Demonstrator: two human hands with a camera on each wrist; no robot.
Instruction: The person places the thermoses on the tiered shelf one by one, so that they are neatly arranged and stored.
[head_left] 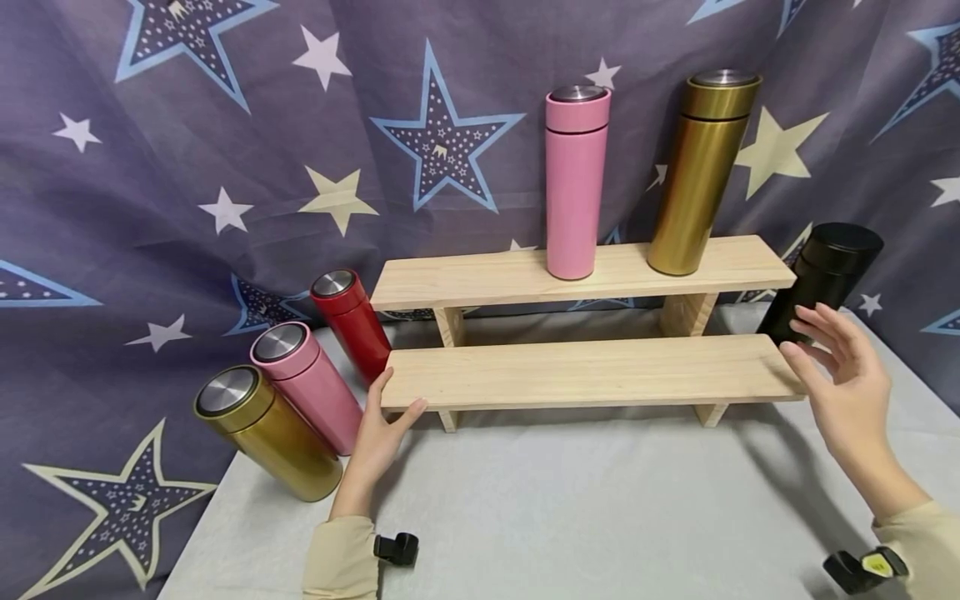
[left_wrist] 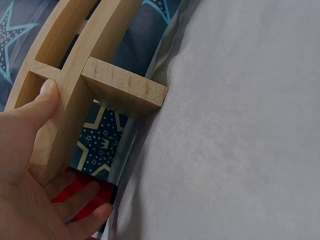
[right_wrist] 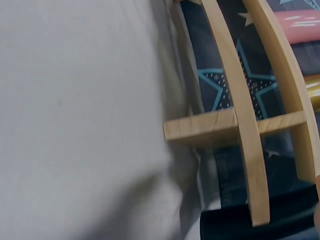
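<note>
A two-step wooden shelf (head_left: pixel 592 372) stands on the cloth-covered table. My left hand (head_left: pixel 380 437) holds the left end of its lower board, thumb along the front edge and forefinger at the end. In the left wrist view, the other fingers of that hand (left_wrist: pixel 30 165) spread past the board, in front of the red bottle (left_wrist: pixel 85 195). Off the shelf's right end, my right hand (head_left: pixel 851 383) is raised with loosely bent fingers, holding nothing. Its fingers overlap the black bottle (head_left: pixel 825 271) in the head view. A pink bottle (head_left: pixel 576 192) and a gold bottle (head_left: pixel 699 183) stand on the upper board.
Left of the shelf stand a red bottle (head_left: pixel 356 329), a second pink bottle (head_left: pixel 318 392) and a second gold bottle (head_left: pixel 281 442), close together. A star-patterned curtain (head_left: pixel 262 167) hangs behind. Grey-white cloth (head_left: pixel 570 500) covers the table in front.
</note>
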